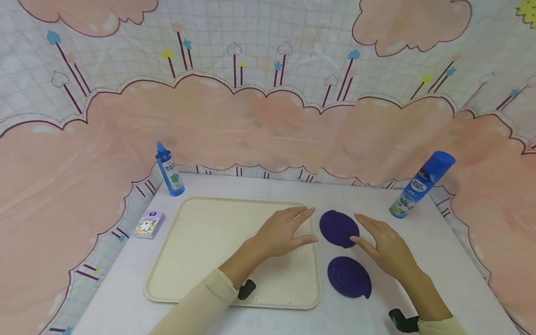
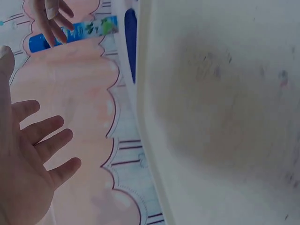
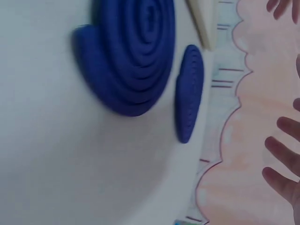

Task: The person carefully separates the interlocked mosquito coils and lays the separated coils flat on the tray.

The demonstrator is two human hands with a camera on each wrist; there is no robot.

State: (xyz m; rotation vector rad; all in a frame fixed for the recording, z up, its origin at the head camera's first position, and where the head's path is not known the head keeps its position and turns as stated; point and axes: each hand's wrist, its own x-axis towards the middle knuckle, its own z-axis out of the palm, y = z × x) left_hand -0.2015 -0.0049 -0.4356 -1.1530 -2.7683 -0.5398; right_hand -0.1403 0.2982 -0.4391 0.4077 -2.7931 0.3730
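My left hand (image 1: 281, 232) hovers over the right side of a cream tray (image 1: 201, 260), fingers extended and holding nothing. Its spread fingers also show in the left wrist view. Two dark purple round discs with ringed surfaces and a small tab lie right of the tray, a far disc (image 1: 338, 228) and a near disc (image 1: 348, 277). My right hand (image 1: 387, 246) is beside the far disc, thumb and fingers apart. Its thumb tip overlaps that disc's edge in the head view; whether they touch, I cannot tell. In the right wrist view, the loosely spread fingers (image 3: 283, 152) hold nothing.
A blue spray bottle (image 1: 170, 171) stands behind the tray's left corner. Left of the tray is a small purple-and-white packet (image 1: 150, 224). A blue aerosol can (image 1: 420, 185) stands at the back right. Patterned cloth (image 1: 268, 130) hangs behind the white table (image 1: 289, 321).
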